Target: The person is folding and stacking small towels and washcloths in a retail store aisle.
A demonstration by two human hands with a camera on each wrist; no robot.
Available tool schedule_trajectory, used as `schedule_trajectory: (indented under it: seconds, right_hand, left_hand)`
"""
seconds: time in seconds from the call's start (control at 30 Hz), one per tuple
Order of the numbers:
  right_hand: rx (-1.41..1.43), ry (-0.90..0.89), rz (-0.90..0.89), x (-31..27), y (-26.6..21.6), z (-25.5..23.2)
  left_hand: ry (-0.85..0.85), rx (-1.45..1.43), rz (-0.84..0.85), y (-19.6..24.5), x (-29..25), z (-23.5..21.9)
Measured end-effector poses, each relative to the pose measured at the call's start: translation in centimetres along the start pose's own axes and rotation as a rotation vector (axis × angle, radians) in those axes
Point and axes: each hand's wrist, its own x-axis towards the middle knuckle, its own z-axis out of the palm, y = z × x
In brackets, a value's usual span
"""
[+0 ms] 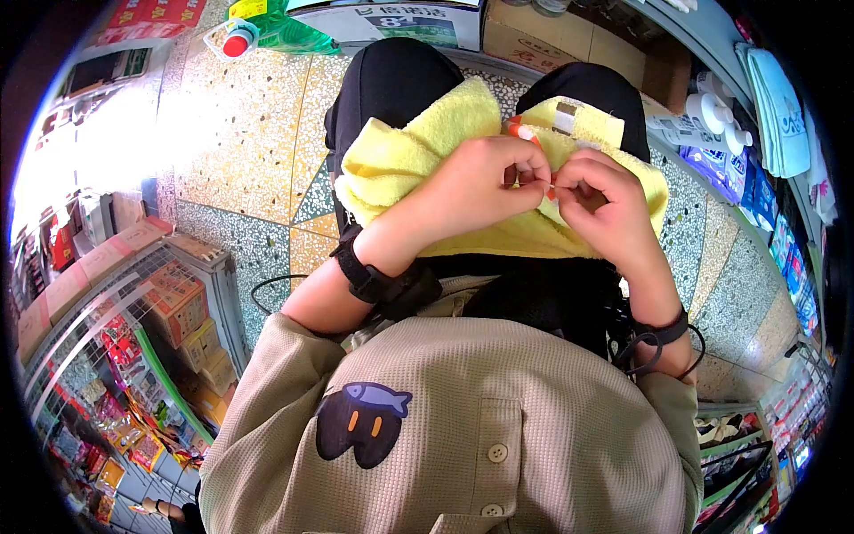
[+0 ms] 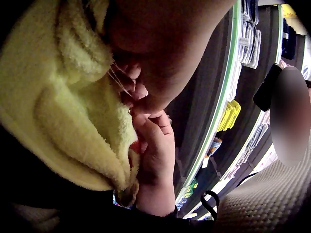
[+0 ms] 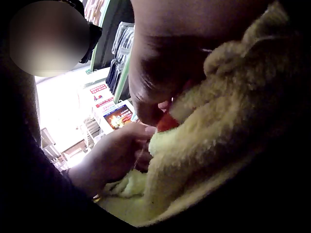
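A fluffy yellow cloth [image 1: 400, 169] lies folded across the person's lap. Orange-and-white trim [image 1: 523, 131] shows at its upper middle, and a bit of red-orange fabric [image 3: 167, 122] sits at the fingertips in the right wrist view. The left hand [image 1: 487, 182] reaches over the cloth, thumb and fingertips pinched together; thin pale threads [image 2: 121, 81] run between its fingers and the cloth. Facing it, the right hand [image 1: 612, 203] pinches the cloth's edge by the red-orange fabric. Both hands' fingertips meet there, hiding the small part they hold.
Speckled tile floor [image 1: 236, 125] surrounds the knees. A green bottle with a red cap [image 1: 236, 44] and cardboard boxes [image 1: 534, 37] stand ahead. A wire rack of packaged goods [image 1: 116, 347] is at the left; white bottles [image 1: 712, 111] and bagged goods line the right.
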Motion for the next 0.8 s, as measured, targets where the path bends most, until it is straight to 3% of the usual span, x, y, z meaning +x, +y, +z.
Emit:
schedule_trajectory:
  seconds: [0.37, 0.57, 0.8]
  right_hand:
    - [0.104, -0.014, 0.033, -0.04, 0.51, -0.13]
    - [0.108, 0.002, 0.060, -0.11, 0.55, 0.21]
    - [0.085, -0.006, 0.029, -0.14, 0.56, 0.02]
  left_hand:
    - [-0.002, -0.013, -0.046, 0.50, -0.03, 0.02]
    - [0.029, 0.086, 0.100, -0.02, -0.21, 0.15]
    - [0.032, 0.059, 0.027, 0.09, -0.24, 0.16]
